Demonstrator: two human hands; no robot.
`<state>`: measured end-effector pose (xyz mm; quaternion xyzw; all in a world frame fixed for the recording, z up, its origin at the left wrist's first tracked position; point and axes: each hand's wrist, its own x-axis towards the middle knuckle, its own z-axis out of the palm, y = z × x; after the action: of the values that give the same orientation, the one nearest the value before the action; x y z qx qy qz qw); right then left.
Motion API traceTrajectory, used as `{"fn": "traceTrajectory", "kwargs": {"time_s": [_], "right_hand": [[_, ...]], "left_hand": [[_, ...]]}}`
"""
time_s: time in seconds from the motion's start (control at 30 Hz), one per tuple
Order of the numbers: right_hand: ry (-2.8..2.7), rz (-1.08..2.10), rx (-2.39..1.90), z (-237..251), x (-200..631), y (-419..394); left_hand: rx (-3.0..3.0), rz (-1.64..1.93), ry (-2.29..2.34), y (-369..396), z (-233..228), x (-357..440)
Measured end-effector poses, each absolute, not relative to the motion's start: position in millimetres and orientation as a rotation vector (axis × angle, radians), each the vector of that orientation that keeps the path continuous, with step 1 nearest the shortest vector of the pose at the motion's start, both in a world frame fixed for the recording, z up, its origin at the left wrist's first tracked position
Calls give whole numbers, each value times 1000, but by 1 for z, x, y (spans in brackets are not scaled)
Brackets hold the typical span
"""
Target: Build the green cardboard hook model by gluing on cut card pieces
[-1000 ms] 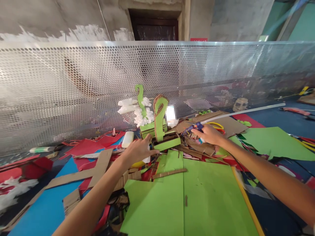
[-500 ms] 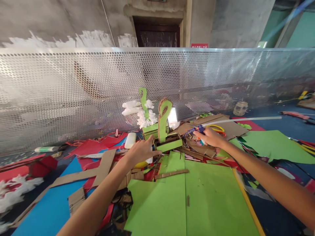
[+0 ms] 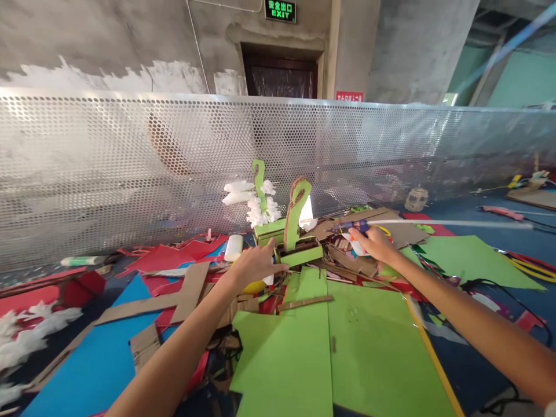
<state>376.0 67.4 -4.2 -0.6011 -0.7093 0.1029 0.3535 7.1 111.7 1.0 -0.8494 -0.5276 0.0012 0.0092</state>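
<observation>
My left hand (image 3: 256, 265) grips the left end of a small green cardboard box (image 3: 309, 255), thumb at the front and forefinger on the far side. From the box rises a curved, hook-shaped green cardboard piece (image 3: 297, 214) with a brown corrugated edge. My right hand (image 3: 374, 242) is closed around a blue hot glue gun (image 3: 357, 226), its nozzle pointing left, to the right of the box and apart from it. A long translucent glue stick (image 3: 438, 222) sticks out of its back. Behind stands a similar green piece (image 3: 259, 179) with white tissue-like tufts (image 3: 257, 209).
Green sheets (image 3: 382, 341) lie in front, a blue sheet (image 3: 87, 353) with cardboard strips (image 3: 189, 292) at left. Cardboard scraps (image 3: 356, 260) pile up beneath the glue gun. A perforated metal panel (image 3: 195, 150) runs along the back. A clear jar (image 3: 416, 200) stands at the right.
My head view has tilted up slightly, bringing the exit sign into sight. The glue gun has turned a little, its glue stick now nearly level. My left hand stays at the box.
</observation>
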Motion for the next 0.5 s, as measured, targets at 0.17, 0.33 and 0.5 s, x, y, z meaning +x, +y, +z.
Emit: {"fn": "traceTrajectory", "kwargs": {"time_s": [0.17,0.33,0.5], "right_hand": [[-1914,512,-1581,-6,376,67],[-1808,647,-1528,-9,370,65],[-1555,1126,-1322,1,368,47]], "left_hand": [[-2678,-6,-1627,112,1,7],[-2677,-19,-1642,110,3,7],[-2701,-33,-1644,108,7,8]]}}
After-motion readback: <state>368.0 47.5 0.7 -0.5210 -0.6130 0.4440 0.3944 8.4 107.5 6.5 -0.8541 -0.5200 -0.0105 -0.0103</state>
